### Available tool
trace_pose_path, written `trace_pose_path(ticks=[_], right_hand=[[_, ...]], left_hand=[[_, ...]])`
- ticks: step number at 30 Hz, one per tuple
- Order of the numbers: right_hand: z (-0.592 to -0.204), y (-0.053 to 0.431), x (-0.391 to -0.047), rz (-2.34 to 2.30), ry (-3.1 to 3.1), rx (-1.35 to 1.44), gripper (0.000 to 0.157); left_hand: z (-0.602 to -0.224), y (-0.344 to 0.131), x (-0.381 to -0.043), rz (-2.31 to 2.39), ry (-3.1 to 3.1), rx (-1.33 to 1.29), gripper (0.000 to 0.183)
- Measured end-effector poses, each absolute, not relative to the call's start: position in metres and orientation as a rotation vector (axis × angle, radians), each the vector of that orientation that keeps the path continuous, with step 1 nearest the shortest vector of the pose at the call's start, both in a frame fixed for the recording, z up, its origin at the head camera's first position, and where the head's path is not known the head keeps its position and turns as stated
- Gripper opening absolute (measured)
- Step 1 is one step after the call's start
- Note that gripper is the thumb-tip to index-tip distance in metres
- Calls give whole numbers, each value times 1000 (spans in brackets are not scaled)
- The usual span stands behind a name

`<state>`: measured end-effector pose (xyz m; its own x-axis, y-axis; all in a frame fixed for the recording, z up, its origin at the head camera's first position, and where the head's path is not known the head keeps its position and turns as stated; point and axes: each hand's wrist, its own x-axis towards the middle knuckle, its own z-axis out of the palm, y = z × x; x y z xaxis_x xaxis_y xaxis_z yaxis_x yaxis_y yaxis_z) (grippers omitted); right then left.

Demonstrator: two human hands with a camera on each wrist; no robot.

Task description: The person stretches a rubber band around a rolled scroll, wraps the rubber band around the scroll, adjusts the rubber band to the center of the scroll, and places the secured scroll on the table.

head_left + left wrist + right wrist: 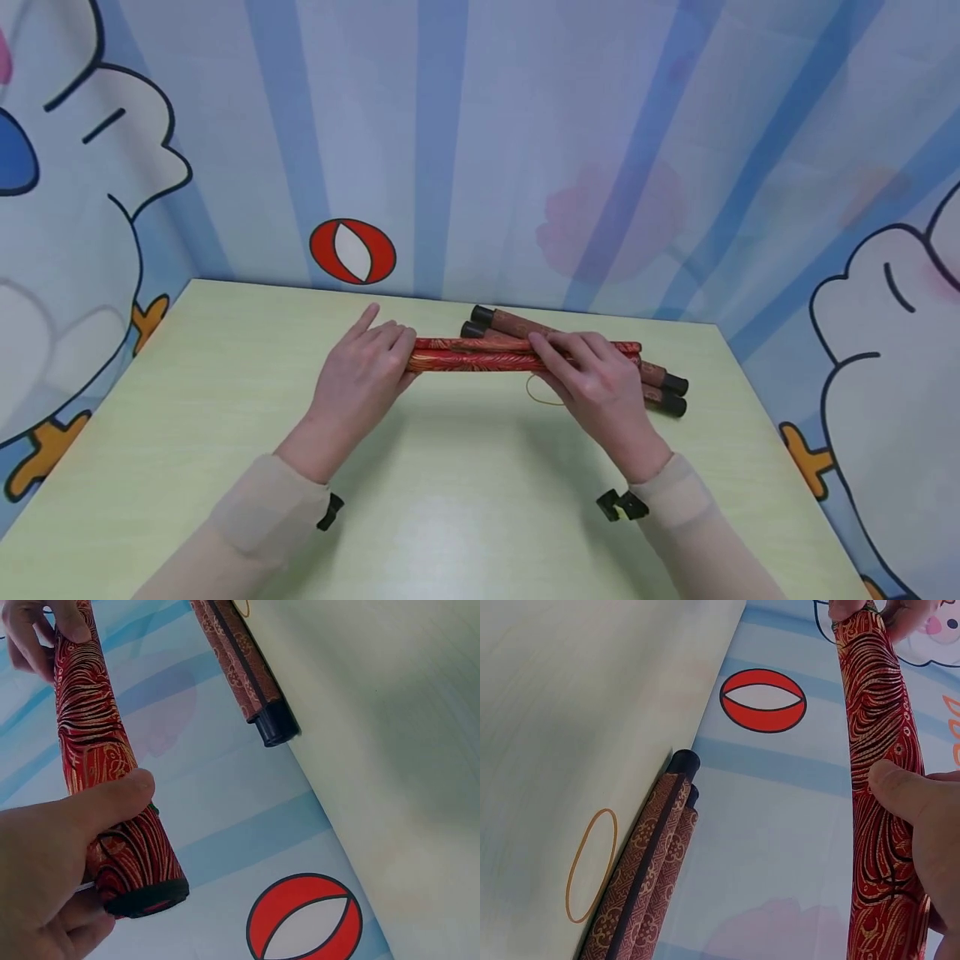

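A long roll (476, 361) with a red, gold and black swirling pattern is held level above the table by both hands. My left hand (365, 364) grips its left end, the thumb (124, 796) lying along the roll. This end has a black rim in the left wrist view. My right hand (598, 379) holds the roll towards its right end, with the thumb (900, 787) across the patterned surface. Behind and below it lie two brown patterned scrolls (641, 862) with black end knobs, partly hidden by the roll and my right hand in the head view.
A thin yellowish loop, like a rubber band (568, 891), lies on the table beside the brown scrolls. The pale table (480, 500) ends at a blue-striped backdrop (480, 150) with cartoon figures printed on it. Small black clips (622, 504) sit at the wrists.
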<state>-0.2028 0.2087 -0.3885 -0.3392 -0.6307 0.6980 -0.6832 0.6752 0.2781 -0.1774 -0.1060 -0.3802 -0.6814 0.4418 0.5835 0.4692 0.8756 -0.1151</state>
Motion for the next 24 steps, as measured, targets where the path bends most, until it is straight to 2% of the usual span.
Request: trace_pose_path(ticks=[4,12,19,24], right_hand=[[-389,207,-202,71,-2055,1027,48],[-388,215,-201,103,-2033,1033,49],[-388,220,-202,97,-2030,1031,45],[-386,218,-200,101,-2023,1031,45]], left_hand=[[-380,-105,-178,-93,-2423,-697,45],[-362,-114,-173,-102,-2552,-688,60],[-356,-114,-173,-109,-2680,-683,38],[-360,-106,-174,-135,-2654,-709,36]])
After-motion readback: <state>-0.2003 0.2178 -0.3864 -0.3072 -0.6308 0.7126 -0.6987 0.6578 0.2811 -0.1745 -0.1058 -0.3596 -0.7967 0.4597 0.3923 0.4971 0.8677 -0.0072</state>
